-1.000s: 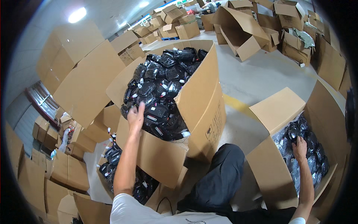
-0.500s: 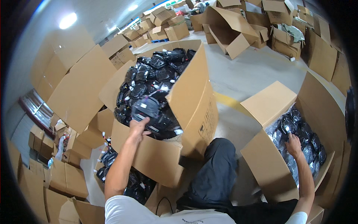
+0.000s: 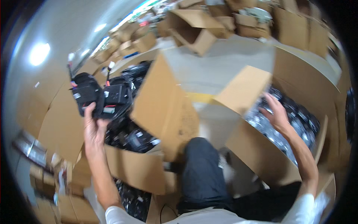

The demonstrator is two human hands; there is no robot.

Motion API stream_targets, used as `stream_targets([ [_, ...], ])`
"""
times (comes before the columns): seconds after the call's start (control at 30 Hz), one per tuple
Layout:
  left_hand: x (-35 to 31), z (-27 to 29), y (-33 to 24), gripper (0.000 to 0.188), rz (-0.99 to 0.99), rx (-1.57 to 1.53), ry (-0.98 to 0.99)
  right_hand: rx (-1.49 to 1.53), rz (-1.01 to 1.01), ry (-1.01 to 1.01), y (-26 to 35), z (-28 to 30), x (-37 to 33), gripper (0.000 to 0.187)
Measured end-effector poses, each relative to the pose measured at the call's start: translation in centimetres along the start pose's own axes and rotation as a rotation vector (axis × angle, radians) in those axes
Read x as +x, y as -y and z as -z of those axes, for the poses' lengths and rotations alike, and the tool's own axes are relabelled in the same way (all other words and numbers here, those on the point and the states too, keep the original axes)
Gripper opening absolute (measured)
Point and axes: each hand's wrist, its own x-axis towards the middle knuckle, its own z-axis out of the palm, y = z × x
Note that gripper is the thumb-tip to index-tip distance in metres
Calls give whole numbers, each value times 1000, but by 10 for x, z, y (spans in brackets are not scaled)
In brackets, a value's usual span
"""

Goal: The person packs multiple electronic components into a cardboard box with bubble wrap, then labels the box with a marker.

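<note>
My left hand (image 3: 94, 128) is raised at the left and grips a black plastic unit (image 3: 86, 93), with its thumb on the front face. The unit is a rounded housing with coloured wires and a white plug sticking up. Right against it is a second, similar black unit (image 3: 117, 95) with its own wire and plug; whether the same fingers hold it too is hard to tell. Behind is a large cardboard box (image 3: 164, 108) full of plastic-wrapped black units (image 3: 136, 138). At the right, my right hand (image 3: 276, 112) hovers with fingers apart over a second cardboard box (image 3: 257, 153) of wrapped black units (image 3: 298, 115).
A third box of wrapped black units (image 3: 132, 201) stands low at the left, beneath my forearm. My knee (image 3: 203, 164) is between the two large boxes. Grey floor (image 3: 209, 71) with a yellow line stretches beyond. Cardboard boxes (image 3: 194, 28) are piled at the back and along the left.
My left hand has lifted up and left out of the large box, bringing black units with it. My right hand has drawn back from the unit it touched and spread its fingers. The view has shifted.
</note>
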Motion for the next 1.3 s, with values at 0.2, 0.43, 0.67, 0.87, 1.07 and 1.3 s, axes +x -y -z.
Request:
stream_targets([
  [0.2,-42,-175,122,49,330,-114,442,-12,740,-394,134,74,49,70],
  [0.43,-37,-314,241,38,600,-135,615,113,186,-168,31,120,7,49],
  [0.67,-21,-302,350,41,810,-69,500,1092,-1128,-541,-141,69,-79,41],
  [0.87,-32,-315,366,41,770,36,626,892,-1344,-491,-189,28,-161,43],
  [1.07,-36,-305,365,40,828,69,676,640,-1460,93,-175,42,-137,67],
  [1.3,-50,-305,366,45,900,180,795,-462,-549,-37,-86,84,-82,83],
])
